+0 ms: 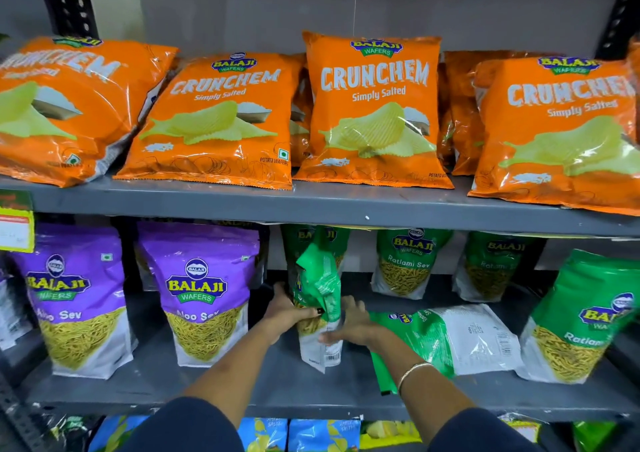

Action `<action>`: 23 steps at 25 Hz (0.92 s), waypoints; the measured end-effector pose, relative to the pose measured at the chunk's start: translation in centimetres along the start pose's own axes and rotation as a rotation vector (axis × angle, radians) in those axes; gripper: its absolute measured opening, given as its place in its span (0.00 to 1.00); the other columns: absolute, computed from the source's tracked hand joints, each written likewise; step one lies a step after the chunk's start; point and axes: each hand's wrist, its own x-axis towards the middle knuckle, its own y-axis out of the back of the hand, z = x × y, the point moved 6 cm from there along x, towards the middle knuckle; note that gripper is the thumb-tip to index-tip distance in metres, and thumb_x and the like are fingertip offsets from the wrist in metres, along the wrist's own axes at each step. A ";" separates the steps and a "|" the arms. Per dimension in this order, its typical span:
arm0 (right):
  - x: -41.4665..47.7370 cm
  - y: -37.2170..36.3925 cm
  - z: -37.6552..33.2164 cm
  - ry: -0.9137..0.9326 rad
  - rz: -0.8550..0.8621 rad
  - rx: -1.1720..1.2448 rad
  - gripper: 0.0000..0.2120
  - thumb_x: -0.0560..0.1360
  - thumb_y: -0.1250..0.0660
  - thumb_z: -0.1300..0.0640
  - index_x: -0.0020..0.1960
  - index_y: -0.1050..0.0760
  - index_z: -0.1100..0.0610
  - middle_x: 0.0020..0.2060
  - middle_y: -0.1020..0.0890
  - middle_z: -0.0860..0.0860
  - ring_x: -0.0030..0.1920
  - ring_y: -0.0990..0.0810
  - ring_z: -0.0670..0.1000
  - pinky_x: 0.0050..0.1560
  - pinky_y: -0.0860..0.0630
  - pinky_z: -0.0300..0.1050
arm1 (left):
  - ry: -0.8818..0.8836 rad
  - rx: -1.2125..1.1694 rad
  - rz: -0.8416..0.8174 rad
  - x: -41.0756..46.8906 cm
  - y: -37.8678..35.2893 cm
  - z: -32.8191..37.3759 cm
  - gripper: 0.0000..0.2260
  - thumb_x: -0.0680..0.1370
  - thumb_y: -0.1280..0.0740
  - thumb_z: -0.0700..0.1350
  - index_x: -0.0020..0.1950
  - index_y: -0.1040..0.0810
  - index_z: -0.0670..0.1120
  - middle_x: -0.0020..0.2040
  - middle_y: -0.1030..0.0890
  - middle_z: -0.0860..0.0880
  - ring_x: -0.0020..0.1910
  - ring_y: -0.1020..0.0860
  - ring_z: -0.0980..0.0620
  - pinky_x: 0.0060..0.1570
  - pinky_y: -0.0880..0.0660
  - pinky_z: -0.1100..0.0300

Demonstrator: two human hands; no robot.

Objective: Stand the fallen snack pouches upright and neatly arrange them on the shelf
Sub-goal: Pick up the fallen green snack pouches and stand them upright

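On the middle shelf (207, 387) I hold a green Ratlami Sev pouch (320, 299) nearly upright, its side turned toward me. My left hand (287, 311) grips its left edge. My right hand (353, 325) presses its right edge near the base. Right beside that hand another green pouch (450, 340) lies flat on its face, back label up. Three more green pouches stand upright: two at the back (407, 264) (491, 268) and one at the front right (581, 316). A further one stands behind the held pouch (313, 238).
Two purple Aloo Sev pouches (79, 299) (204, 292) stand at the left of the same shelf. Orange Crunchem bags (374, 112) lean along the upper shelf (311, 205). Blue and yellow packs (322, 434) fill the shelf below. A price tag (15, 231) hangs at the left.
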 end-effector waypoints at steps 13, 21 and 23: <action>0.8 3.0 1.7 0.014 -0.076 0.522 0.28 0.68 0.33 0.76 0.66 0.34 0.67 0.60 0.23 0.60 0.59 0.24 0.56 0.49 0.24 0.43 | 0.022 0.151 -0.221 1.8 0.4 -0.2 0.52 0.56 0.22 0.48 0.74 0.47 0.45 0.73 0.35 0.40 0.72 0.36 0.43 0.72 0.36 0.48; 0.4 4.2 2.2 -0.014 0.024 0.373 0.24 0.70 0.36 0.75 0.65 0.33 0.69 0.46 0.21 0.53 0.55 0.26 0.54 0.43 0.26 0.38 | 0.020 0.139 -0.134 0.5 -0.6 0.7 0.41 0.66 0.24 0.38 0.69 0.47 0.39 0.68 0.32 0.43 0.68 0.32 0.45 0.62 0.31 0.54; 0.0 5.7 3.1 -0.035 0.056 0.316 0.27 0.68 0.37 0.78 0.66 0.35 0.69 0.55 0.23 0.62 0.59 0.26 0.59 0.48 0.22 0.44 | 0.221 0.291 -0.241 0.0 -0.6 -1.1 0.35 0.70 0.26 0.44 0.68 0.45 0.40 0.63 0.31 0.46 0.65 0.30 0.45 0.57 0.27 0.52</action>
